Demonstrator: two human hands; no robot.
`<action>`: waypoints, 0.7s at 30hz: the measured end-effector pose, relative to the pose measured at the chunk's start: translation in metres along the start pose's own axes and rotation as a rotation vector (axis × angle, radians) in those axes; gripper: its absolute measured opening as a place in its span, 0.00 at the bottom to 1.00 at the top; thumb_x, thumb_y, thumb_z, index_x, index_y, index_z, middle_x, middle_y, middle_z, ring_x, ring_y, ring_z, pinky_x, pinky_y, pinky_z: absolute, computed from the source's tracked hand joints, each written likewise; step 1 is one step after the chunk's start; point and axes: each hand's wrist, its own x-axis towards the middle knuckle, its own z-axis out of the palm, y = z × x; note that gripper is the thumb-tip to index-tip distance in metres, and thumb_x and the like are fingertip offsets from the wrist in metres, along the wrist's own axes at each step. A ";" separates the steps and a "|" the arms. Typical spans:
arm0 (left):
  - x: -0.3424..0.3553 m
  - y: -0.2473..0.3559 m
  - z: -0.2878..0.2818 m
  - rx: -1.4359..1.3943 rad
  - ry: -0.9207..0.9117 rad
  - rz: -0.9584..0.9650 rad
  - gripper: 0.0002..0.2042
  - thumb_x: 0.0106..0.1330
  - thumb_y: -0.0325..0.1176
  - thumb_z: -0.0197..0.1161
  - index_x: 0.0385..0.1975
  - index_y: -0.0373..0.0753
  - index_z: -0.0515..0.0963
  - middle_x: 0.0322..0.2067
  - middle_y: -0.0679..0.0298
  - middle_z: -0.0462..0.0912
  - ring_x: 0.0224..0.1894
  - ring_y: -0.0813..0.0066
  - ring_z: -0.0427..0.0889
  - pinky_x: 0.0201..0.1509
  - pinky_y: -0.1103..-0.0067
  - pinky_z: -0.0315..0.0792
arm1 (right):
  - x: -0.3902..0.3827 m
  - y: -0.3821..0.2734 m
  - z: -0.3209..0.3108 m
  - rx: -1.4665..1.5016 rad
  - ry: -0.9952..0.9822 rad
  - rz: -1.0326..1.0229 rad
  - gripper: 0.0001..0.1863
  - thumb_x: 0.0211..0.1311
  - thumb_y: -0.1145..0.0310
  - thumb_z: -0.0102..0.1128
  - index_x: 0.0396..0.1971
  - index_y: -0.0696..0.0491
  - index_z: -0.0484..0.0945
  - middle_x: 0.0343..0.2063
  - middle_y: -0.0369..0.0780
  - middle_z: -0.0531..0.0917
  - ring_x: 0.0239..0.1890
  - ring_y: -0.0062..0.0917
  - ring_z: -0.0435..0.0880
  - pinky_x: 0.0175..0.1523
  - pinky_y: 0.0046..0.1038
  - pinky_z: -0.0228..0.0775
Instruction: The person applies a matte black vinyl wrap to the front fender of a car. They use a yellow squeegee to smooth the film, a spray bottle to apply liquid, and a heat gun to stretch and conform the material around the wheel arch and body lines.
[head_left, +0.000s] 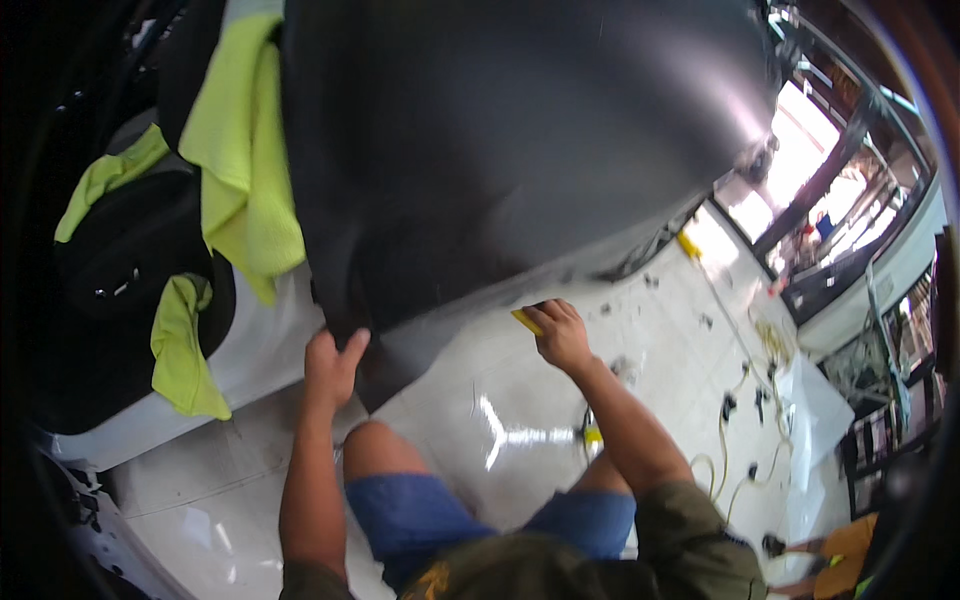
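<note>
A large matte dark sheet of film (pixel 530 130) covers a vehicle panel, its lower edge hanging loose. My left hand (pixel 335 365) grips the film near its lower left corner, beside the open door's sill. My right hand (pixel 565 335) holds a small yellow squeegee (pixel 525 322), just below the film's edge. Yellow-green cloths (pixel 245 160) drape over the black and white door (pixel 120 280) at my left.
Glossy tiled floor (pixel 490 400) below carries cords, dark tools (pixel 728 405) and a pale sheet (pixel 805 430). At right are bright glass openings (pixel 800 150) and vehicle parts (pixel 860 350). Another person's legs (pixel 840 555) show at lower right.
</note>
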 end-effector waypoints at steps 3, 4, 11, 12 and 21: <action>-0.006 -0.007 0.000 -0.068 0.019 0.011 0.13 0.68 0.35 0.62 0.46 0.32 0.80 0.41 0.58 0.86 0.43 0.72 0.82 0.51 0.75 0.73 | 0.130 -0.036 -0.137 -0.167 0.330 -0.122 0.27 0.39 0.81 0.64 0.47 0.52 0.80 0.37 0.44 0.81 0.40 0.42 0.78 0.47 0.40 0.73; -0.004 -0.013 0.000 -0.122 0.033 -0.002 0.14 0.67 0.35 0.63 0.46 0.32 0.80 0.41 0.59 0.86 0.43 0.73 0.81 0.50 0.75 0.73 | 0.172 -0.057 -0.183 -0.226 0.371 -0.115 0.27 0.40 0.81 0.64 0.48 0.53 0.79 0.40 0.45 0.82 0.42 0.43 0.79 0.49 0.41 0.74; -0.012 -0.026 0.004 -0.295 0.030 -0.026 0.13 0.67 0.36 0.64 0.44 0.32 0.80 0.38 0.64 0.85 0.39 0.77 0.79 0.47 0.77 0.72 | 0.305 -0.075 -0.253 -0.548 0.760 -0.270 0.20 0.41 0.77 0.66 0.41 0.51 0.81 0.42 0.43 0.83 0.40 0.38 0.81 0.43 0.40 0.77; -0.011 -0.028 0.006 -0.301 0.020 -0.019 0.13 0.67 0.36 0.64 0.44 0.32 0.80 0.37 0.64 0.85 0.38 0.78 0.78 0.46 0.77 0.72 | 0.289 -0.070 -0.222 -0.451 0.846 -0.419 0.22 0.39 0.77 0.68 0.41 0.51 0.81 0.40 0.42 0.83 0.39 0.38 0.80 0.42 0.39 0.75; -0.006 -0.006 0.002 -0.310 0.059 0.072 0.15 0.67 0.35 0.63 0.45 0.30 0.80 0.38 0.62 0.85 0.40 0.75 0.80 0.48 0.76 0.72 | 0.093 -0.058 -0.084 -0.066 0.162 -0.192 0.29 0.36 0.79 0.67 0.47 0.51 0.81 0.36 0.39 0.79 0.38 0.37 0.77 0.45 0.39 0.71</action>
